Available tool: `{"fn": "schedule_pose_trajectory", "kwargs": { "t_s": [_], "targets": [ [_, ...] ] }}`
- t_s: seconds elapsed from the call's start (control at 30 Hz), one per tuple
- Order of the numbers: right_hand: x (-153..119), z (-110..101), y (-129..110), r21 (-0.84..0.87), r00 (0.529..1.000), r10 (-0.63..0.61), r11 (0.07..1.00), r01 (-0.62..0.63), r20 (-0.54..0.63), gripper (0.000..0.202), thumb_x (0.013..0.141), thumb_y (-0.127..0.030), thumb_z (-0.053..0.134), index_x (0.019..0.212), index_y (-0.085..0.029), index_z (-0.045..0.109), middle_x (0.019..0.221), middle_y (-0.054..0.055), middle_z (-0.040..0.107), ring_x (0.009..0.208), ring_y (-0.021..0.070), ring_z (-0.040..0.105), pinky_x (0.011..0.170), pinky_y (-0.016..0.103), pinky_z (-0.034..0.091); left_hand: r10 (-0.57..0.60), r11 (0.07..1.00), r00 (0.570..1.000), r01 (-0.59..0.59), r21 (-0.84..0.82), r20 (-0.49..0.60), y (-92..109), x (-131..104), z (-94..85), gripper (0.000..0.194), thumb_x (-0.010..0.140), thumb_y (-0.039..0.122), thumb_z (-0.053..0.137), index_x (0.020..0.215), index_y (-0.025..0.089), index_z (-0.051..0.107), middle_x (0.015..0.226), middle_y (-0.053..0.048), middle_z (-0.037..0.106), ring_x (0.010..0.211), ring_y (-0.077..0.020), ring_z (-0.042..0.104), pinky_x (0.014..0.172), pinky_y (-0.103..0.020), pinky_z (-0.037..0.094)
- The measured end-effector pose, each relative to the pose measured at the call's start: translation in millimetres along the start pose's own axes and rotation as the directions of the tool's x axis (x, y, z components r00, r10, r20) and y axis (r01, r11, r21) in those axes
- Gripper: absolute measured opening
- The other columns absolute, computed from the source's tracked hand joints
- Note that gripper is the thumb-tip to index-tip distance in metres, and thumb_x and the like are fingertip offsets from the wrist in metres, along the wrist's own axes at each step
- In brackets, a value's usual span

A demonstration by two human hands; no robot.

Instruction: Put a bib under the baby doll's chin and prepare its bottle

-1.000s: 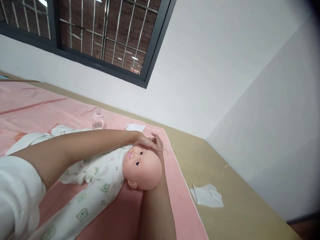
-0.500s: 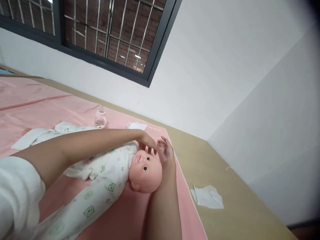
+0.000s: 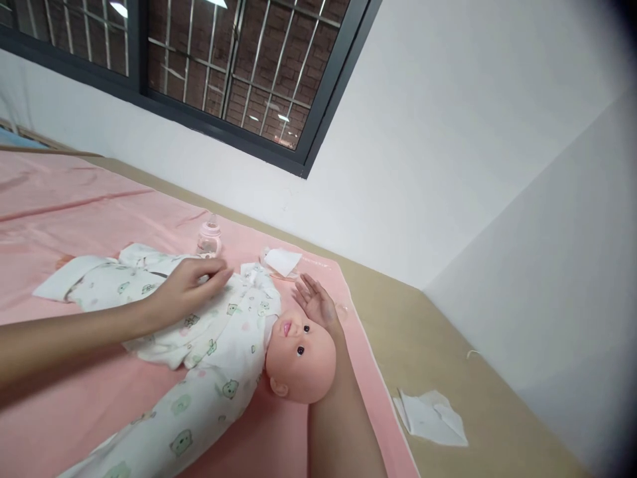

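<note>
A baby doll [image 3: 301, 365] in white pyjamas [image 3: 219, 352] with a green bear print lies on its back, head toward the right. My left hand [image 3: 202, 285] is over the doll's chest, its fingers loosely bent and a little apart, with nothing seen in them. My right hand [image 3: 316, 302] lies beside the doll's head, palm up and fingers spread, holding nothing. The right forearm runs along and partly under the head; whether it bears the head's weight I cannot tell. Beyond the doll's body stands a pink-topped baby bottle [image 3: 209, 240].
A pink sheet [image 3: 239, 438] lies over the tan surface [image 3: 398, 312]. White tissue [image 3: 283, 261] rests on a packet near the far edge. Another folded tissue [image 3: 432, 417] lies at right. The wall [image 3: 378, 199] and a barred window [image 3: 239, 66] rise behind.
My left hand has drawn back leftward from near the doll's face and right hand to over its chest. My right hand stays by the head, its palm turned more upward. The view has shifted slightly.
</note>
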State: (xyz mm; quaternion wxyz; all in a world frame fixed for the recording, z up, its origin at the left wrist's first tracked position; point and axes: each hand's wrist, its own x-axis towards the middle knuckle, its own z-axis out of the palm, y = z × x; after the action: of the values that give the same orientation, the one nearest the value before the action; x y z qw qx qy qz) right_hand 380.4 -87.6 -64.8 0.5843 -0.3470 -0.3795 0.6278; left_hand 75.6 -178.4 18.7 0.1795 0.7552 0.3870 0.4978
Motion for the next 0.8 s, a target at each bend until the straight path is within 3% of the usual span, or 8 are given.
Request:
{"fn": "schedule_pose_trajectory", "kwargs": {
  "t_s": [0.13, 0.23, 0.37, 0.5, 0.63, 0.8],
  "targets": [
    [-33, 2, 15, -0.136, 0.995, -0.095, 0.986, 0.097, 0.022, 0.045, 0.066, -0.024, 0.075, 0.109, -0.024, 0.064, 0.115, 0.006, 0.067, 0.115, 0.0185, 0.059, 0.102, 0.035, 0.048, 0.106, 0.993, 0.991, -0.101, 0.061, -0.087, -19, -43, -20.5, 0.034, 0.090, 0.025, 0.042, 0.056, 0.019, 0.036, 0.052, 0.003, 0.033, 0.049, -0.0115, 0.032, 0.049, -0.027, 0.027],
    [-31, 7, 14, -0.159, 0.996, -0.081, 0.984, 0.085, 0.033, 0.049, 0.066, -0.024, 0.075, 0.114, -0.021, 0.062, 0.113, 0.006, 0.067, 0.115, 0.0189, 0.060, 0.104, 0.037, 0.046, 0.145, 0.988, 0.981, -0.136, 0.079, -0.130, -30, -57, -27.8, 0.031, 0.089, 0.022, 0.041, 0.058, 0.020, 0.041, 0.051, 0.002, 0.039, 0.049, -0.0125, 0.035, 0.049, -0.028, 0.028],
    [5, 18, 1, -0.131, 0.992, 0.052, 0.991, -0.036, 0.117, 0.048, 0.072, -0.024, 0.073, 0.118, -0.021, 0.061, 0.119, 0.006, 0.065, 0.115, 0.0181, 0.060, 0.107, 0.037, 0.044, 0.175, 0.984, 0.976, -0.169, 0.056, -0.126, -36, -58, -26.6, 0.031, 0.090, 0.019, 0.040, 0.059, 0.021, 0.042, 0.051, 0.002, 0.039, 0.047, -0.0127, 0.035, 0.048, -0.029, 0.027],
    [24, 20, -4, -0.126, 0.972, 0.125, 0.987, -0.102, 0.199, 0.056, 0.068, -0.018, 0.077, 0.121, -0.020, 0.060, 0.122, 0.006, 0.064, 0.115, 0.0192, 0.061, 0.109, 0.038, 0.042, 0.252, 0.968, 0.963, -0.250, 0.031, -0.094, -36, -57, -21.2, 0.029, 0.088, 0.017, 0.040, 0.059, 0.021, 0.037, 0.049, 0.001, 0.036, 0.046, -0.0147, 0.035, 0.047, -0.030, 0.026],
    [22, 17, -3, -0.138, 0.978, 0.096, 0.988, -0.071, 0.183, 0.055, 0.067, -0.021, 0.079, 0.119, -0.020, 0.062, 0.113, 0.007, 0.067, 0.116, 0.0200, 0.060, 0.109, 0.038, 0.042, 0.329, 0.944, 0.943, -0.329, 0.002, -0.058, -34, -59, -18.0, 0.026, 0.085, 0.014, 0.039, 0.060, 0.021, 0.035, 0.047, 0.001, 0.035, 0.044, -0.0150, 0.034, 0.045, -0.031, 0.026],
    [21, 14, -4, 0.025, 0.996, -0.049, 0.999, 0.047, 0.072, 0.030, 0.064, -0.030, 0.080, 0.091, -0.020, 0.070, 0.107, 0.004, 0.069, 0.107, 0.0195, 0.063, 0.104, 0.037, 0.047, 0.367, 0.930, 0.930, -0.367, -0.001, -0.024, -34, -62, -16.1, 0.024, 0.084, 0.011, 0.039, 0.062, 0.022, 0.039, 0.047, 0.002, 0.040, 0.045, -0.0153, 0.036, 0.047, -0.031, 0.026]
  ]
}}
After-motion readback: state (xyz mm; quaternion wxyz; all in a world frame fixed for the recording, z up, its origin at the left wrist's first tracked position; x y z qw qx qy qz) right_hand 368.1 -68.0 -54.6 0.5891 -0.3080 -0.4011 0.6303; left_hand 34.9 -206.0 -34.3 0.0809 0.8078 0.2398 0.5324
